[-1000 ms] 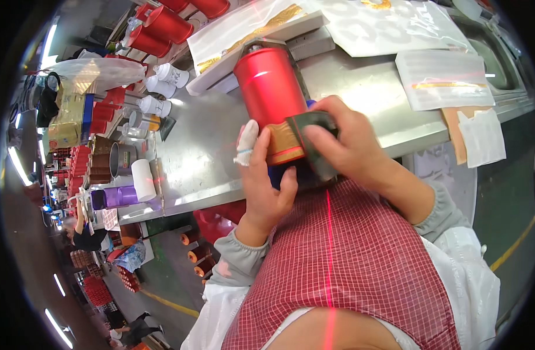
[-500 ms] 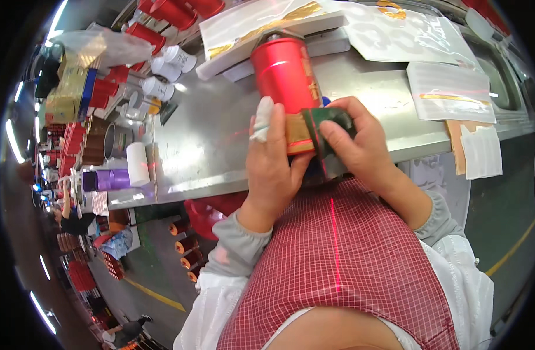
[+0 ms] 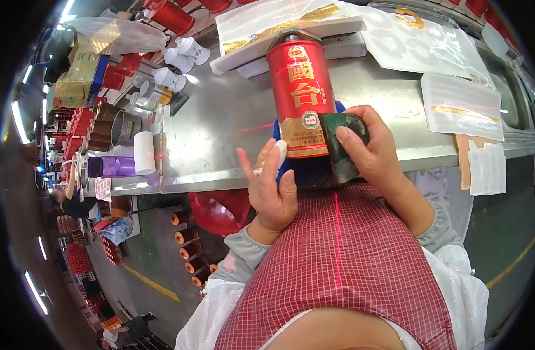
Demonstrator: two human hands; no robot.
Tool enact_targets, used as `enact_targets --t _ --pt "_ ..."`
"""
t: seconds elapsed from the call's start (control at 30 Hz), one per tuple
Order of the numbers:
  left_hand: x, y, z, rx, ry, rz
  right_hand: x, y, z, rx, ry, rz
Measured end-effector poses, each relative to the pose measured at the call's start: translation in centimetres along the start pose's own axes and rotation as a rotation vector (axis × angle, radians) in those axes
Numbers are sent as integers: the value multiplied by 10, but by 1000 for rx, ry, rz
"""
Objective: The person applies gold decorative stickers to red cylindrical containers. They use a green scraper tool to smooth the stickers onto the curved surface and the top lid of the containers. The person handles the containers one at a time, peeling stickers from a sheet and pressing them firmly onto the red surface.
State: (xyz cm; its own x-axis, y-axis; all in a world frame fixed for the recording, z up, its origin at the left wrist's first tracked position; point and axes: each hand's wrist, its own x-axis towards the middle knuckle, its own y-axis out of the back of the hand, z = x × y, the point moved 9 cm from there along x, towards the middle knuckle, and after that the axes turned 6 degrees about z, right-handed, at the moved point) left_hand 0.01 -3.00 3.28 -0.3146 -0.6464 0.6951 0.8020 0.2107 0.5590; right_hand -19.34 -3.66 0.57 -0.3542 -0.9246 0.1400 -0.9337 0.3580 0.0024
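Observation:
A red bottle (image 3: 302,76) with gold lettering and a gold lower band lies tilted in front of me, its neck end away from me. Under its base is a dark blue support (image 3: 311,170). My right hand (image 3: 375,149) grips a dark green curved piece (image 3: 340,140), thumb on top, which lies against the bottle's lower right side. Just left of the bottle's base, my left hand (image 3: 273,195) is open with fingers apart and holds nothing. White wrapping (image 3: 282,150) covers one of its fingertips. The green piece hides part of the band.
Beyond the bottle, a white tray (image 3: 288,46) holds sheets with gold strips. More label sheets (image 3: 463,108) lie to the right, beside a sink (image 3: 511,96). A purple container (image 3: 112,166), a white roll (image 3: 143,153) and small white bottles (image 3: 177,60) stand left on the metal table (image 3: 215,128).
My left hand has come off the bottle and moved down, its fingers spreading. The bottle has turned, showing its gold lettering. My right hand keeps its grip on the green piece.

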Motion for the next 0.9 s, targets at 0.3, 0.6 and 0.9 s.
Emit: enact_targets --t 0.3,0.6,0.9 --pt "20 -25 -20 -138 68 -50 1 -1 -7 -40 65 23" --pt "40 -32 8 44 -147 -103 -2 4 -2 -21 27 45" --pt "47 -39 13 120 -157 -204 -2 7 1 -29 -22 59"
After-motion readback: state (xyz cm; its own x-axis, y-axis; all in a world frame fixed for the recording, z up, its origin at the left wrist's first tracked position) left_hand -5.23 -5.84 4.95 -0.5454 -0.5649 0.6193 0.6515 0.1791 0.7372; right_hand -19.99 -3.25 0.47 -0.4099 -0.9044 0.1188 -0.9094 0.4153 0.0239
